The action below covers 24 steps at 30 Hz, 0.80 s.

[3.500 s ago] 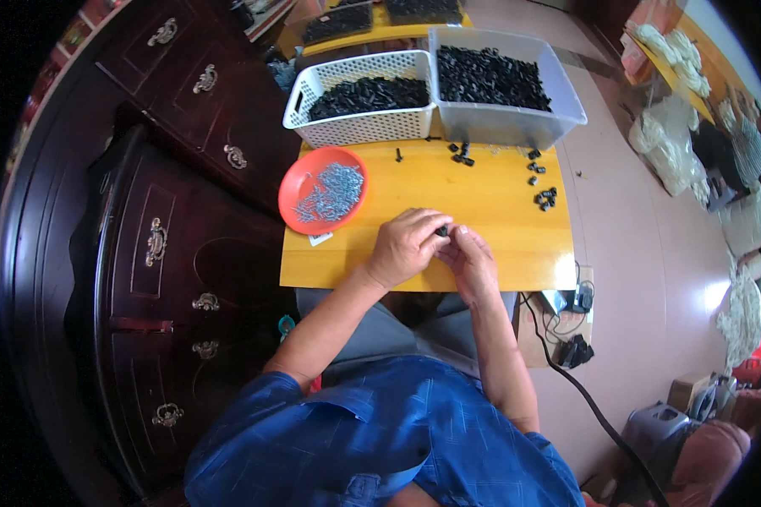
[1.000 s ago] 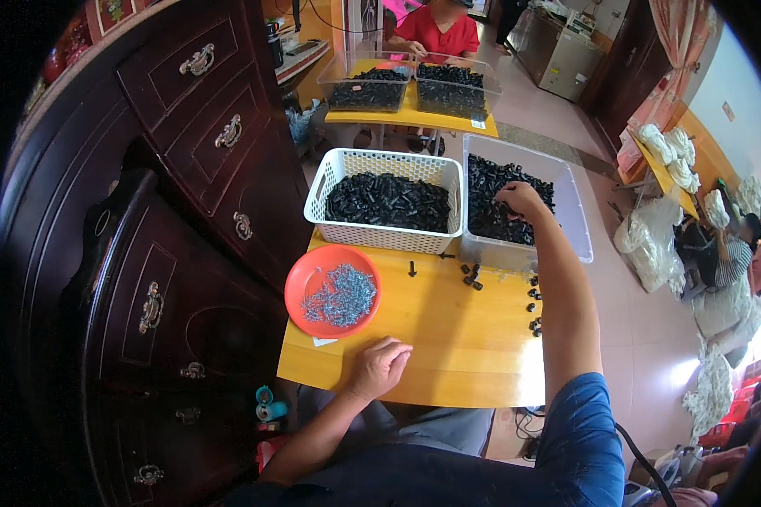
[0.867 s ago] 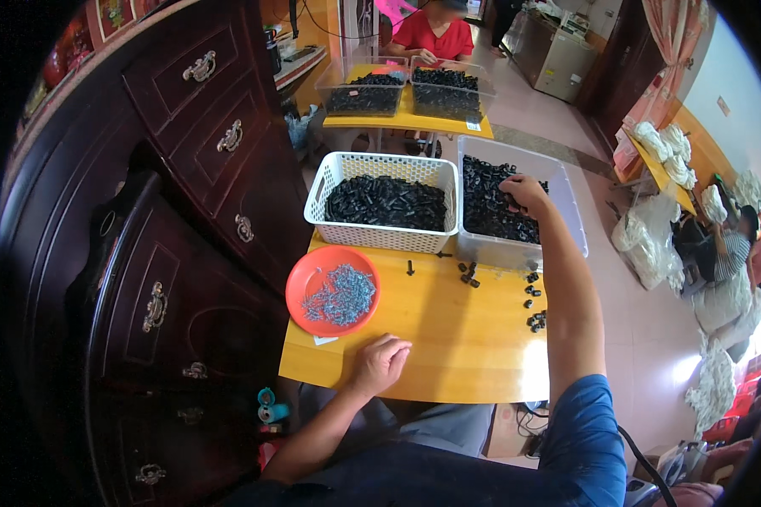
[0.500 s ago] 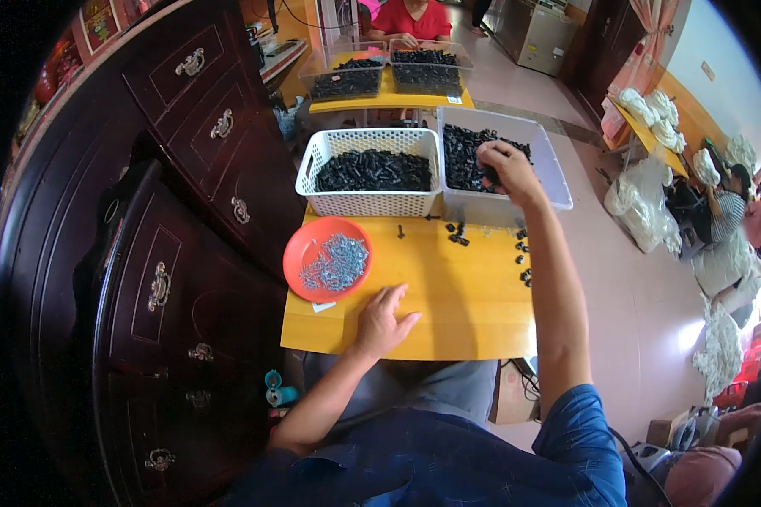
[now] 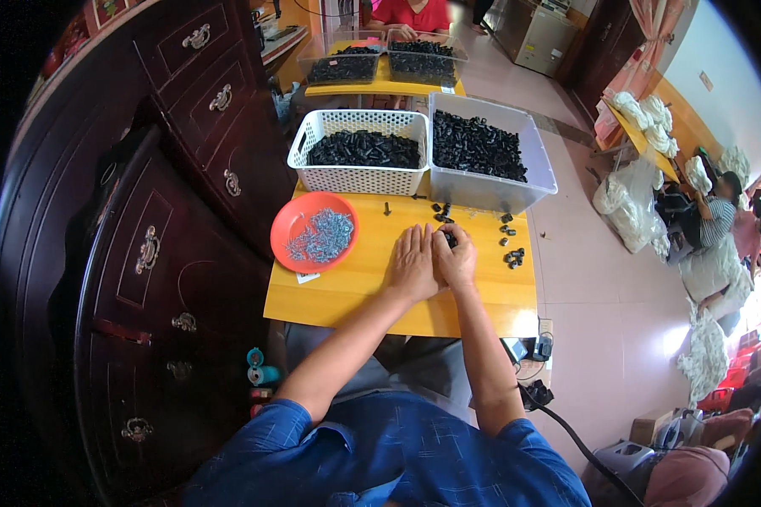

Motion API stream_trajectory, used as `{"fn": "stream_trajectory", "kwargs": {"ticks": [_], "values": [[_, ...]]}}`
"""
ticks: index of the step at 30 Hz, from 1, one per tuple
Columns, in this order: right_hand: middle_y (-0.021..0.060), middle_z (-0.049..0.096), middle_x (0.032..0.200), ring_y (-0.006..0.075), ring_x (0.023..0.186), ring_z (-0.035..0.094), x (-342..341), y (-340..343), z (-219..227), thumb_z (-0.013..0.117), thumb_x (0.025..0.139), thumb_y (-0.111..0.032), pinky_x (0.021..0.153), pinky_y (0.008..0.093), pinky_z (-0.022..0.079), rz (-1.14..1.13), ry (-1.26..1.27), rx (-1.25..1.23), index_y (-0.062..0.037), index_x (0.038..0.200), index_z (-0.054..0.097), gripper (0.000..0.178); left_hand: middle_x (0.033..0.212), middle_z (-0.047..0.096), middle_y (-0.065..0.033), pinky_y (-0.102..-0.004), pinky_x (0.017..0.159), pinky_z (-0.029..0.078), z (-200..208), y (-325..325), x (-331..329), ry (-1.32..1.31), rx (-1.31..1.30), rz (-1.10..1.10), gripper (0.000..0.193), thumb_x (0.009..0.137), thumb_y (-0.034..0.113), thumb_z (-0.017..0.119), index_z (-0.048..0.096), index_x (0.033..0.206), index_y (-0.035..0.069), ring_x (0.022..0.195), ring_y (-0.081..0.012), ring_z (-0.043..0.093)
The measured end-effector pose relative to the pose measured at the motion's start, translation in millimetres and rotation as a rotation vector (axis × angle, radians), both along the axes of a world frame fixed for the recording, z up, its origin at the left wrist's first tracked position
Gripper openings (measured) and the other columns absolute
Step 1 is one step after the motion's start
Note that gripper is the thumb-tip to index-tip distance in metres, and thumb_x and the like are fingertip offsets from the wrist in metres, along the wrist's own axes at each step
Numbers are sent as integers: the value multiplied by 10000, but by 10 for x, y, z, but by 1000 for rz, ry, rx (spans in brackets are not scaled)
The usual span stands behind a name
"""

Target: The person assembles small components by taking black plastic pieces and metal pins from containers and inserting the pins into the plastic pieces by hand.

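1. Right hand (image 5: pixel 458 258): now out of the clear bin (image 5: pixel 490 193) and back over the yellow table (image 5: pixel 313 297), fingers curled round a black piece (image 5: pixel 451 240). Only its top shows between thumb and fingers; can't tell the full shape or whether there's more than one.
2. Left hand (image 5: pixel 414 267): now flat, fingers straight and together, pointing away from the body, inner edge up against the right hand. Palm side hidden, so can't tell if it touches the piece.
3. Net change: hands were apart, right one in the bin; now they meet. My read: the pick is done and the piece sits where both hands can work it.
4. Left of the hands: red dish (image 5: pixel 292 221) with small silvery bits (image 5: pixel 328 235), probably screws. Neither hand touches it.
5. Right of the right hand: loose black bits (image 5: pixel 513 258). More just beyond its fingertips. One dark stemmed part (image 5: pixel 387 209) ahead of the left hand.
6. Further ahead: white basket (image 5: pixel 355 180) beyond the left hand, clear bin beyond the right, both loaded with black parts (image 5: pixel 478 148).
7. Farthest: second table (image 5: pixel 385 87), two clear tubs (image 5: pixel 334 78), a person in red (image 5: pixel 410 13) behind.
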State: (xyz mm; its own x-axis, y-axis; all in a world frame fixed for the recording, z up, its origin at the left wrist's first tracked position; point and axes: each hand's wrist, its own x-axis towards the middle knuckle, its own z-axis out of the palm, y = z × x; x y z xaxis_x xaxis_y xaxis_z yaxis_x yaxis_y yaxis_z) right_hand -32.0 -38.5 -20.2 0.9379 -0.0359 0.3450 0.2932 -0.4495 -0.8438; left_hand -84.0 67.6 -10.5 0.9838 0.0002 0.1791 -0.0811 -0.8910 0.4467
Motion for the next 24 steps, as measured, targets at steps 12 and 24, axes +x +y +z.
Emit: {"fn": "stream_trajectory", "kwargs": {"ticks": [12,24], "values": [[210,659,1022,400,951,654,-68,-57,-18,702,898,-172,849,447,532,24,-203,-78,-38,1073,674,222,1544,376,-302,-512,1224,201,-135,-20,32,-89,82,-29,799,898,377,519,306,1511,-90,1476,-441,294],[192,697,1154,388,1075,655,-204,-175,-52,621,892,-35,958,424,513,291,-165,18,-12,1113,678,229,1582,311,-286,-511,1238,176,-254,21,54,-71,69,-31,745,930,322,467,260,1541,-52,1496,-426,259]]}}
